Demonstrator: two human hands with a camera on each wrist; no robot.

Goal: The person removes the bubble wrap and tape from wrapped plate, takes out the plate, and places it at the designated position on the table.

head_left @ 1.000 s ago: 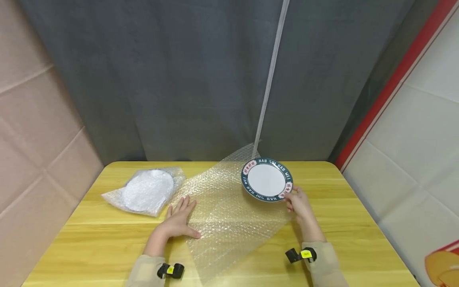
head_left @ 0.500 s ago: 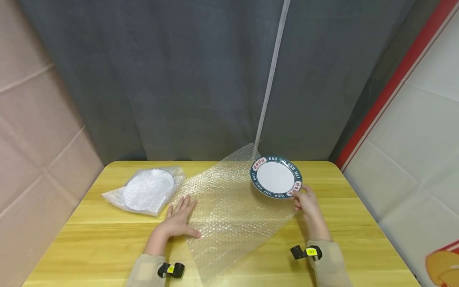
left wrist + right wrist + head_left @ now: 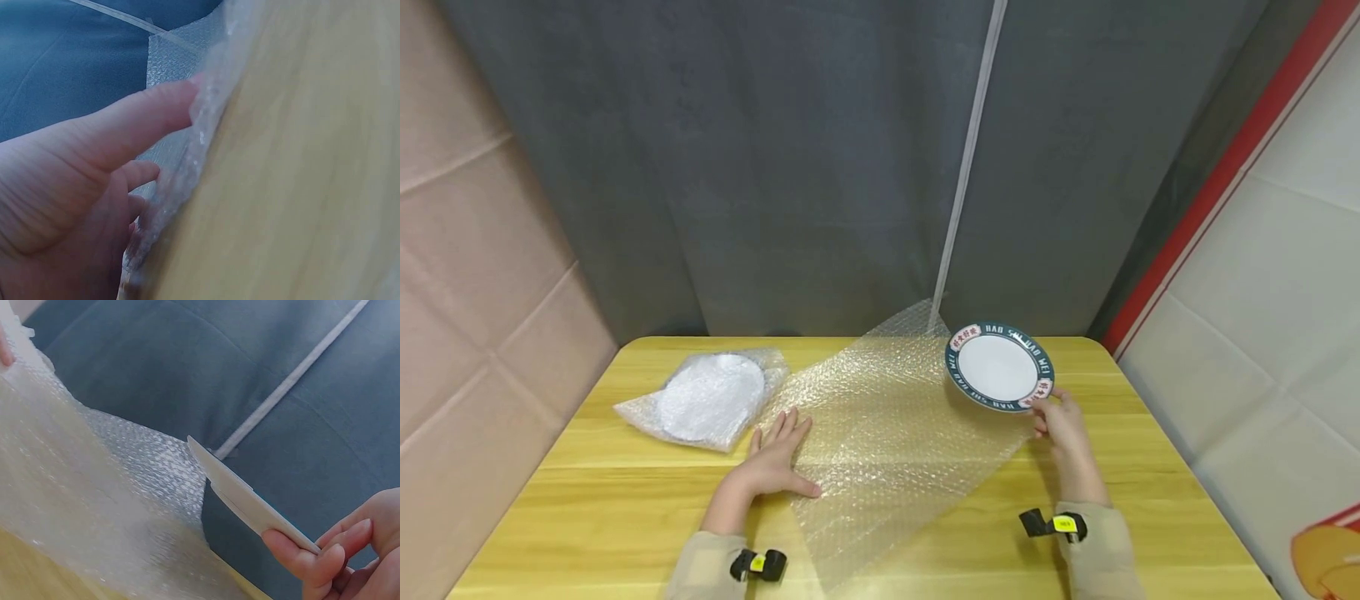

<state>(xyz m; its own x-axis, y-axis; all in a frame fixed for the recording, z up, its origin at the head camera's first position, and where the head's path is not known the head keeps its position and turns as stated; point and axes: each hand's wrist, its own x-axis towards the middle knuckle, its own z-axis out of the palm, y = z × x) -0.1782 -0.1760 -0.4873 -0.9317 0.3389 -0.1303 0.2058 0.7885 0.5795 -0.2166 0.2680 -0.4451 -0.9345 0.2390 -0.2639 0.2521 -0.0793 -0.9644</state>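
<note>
A white plate with a dark green lettered rim is pinched at its near right edge by my right hand. In the right wrist view the plate appears edge-on, raised above the bubble wrap, with thumb and fingers on its rim. My left hand lies with spread, straight fingers on the left edge of the bubble wrap sheet. From the left wrist view, the thumb touches the edge of the wrap.
To the left on the wooden table lies a round white item wrapped in bubble wrap. The sheet's far corner reaches past the table's back edge to the grey curtain. A white wall panel stands at the right.
My right hand has moved to the right and slightly away, carrying the plate with it. The left hand and the bubble wrap sheet have stayed in place.
</note>
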